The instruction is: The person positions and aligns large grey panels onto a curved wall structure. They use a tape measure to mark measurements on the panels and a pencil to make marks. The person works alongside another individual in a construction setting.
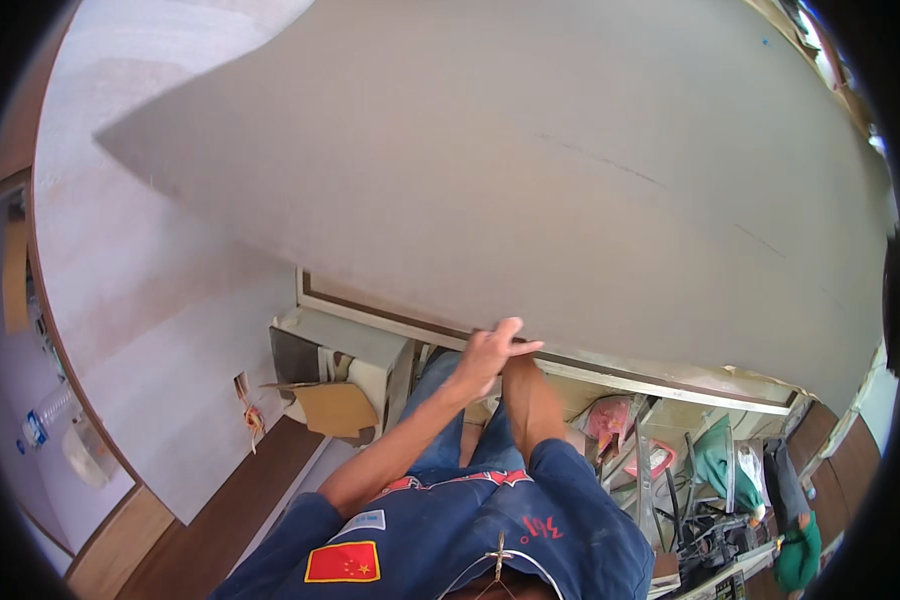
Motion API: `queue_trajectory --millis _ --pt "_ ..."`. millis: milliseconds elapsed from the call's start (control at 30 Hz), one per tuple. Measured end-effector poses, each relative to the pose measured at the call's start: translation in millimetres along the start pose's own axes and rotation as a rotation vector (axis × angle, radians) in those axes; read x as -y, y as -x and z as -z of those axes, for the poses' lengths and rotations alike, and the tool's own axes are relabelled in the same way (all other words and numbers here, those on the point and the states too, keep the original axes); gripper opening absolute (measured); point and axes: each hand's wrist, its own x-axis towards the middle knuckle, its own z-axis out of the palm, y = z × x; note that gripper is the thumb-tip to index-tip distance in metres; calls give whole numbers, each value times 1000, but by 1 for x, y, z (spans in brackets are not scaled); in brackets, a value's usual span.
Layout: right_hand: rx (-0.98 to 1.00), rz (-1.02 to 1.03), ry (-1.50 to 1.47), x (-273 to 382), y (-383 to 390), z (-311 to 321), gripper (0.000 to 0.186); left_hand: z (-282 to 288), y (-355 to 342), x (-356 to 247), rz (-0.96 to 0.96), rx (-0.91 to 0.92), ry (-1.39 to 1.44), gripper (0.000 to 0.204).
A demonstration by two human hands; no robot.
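A large flat grey panel fills most of the view in front of me, with thin dark scratch lines on its face. Along its near edge runs a pale frame with a brown strip. My left hand is at that edge, its thumb and a finger stretched apart close to the panel's surface; nothing shows between them. Beside it my right forearm reaches up to the same edge. The right hand itself is hidden there, behind the left hand and the panel's edge.
To the left stands a pale wall with wires hanging from an opening. A cabinet-like box and a piece of brown cardboard are near my left arm. Bags, a green cloth and metal bars clutter the right side.
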Motion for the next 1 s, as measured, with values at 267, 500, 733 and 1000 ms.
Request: queue_trajectory --millis 267,500,733,1000 --pt "-358 254 -393 21 107 86 52 77 -32 59 -14 -22 352 19" --pt "-449 397 -264 118 145 98 95 106 -75 56 69 -24 375 18" --pt "-624 438 70 139 113 133 20 158 -119 124 103 76 458 33" --pt "-772 490 -96 147 118 131 12 158 -132 142 72 123 318 39"
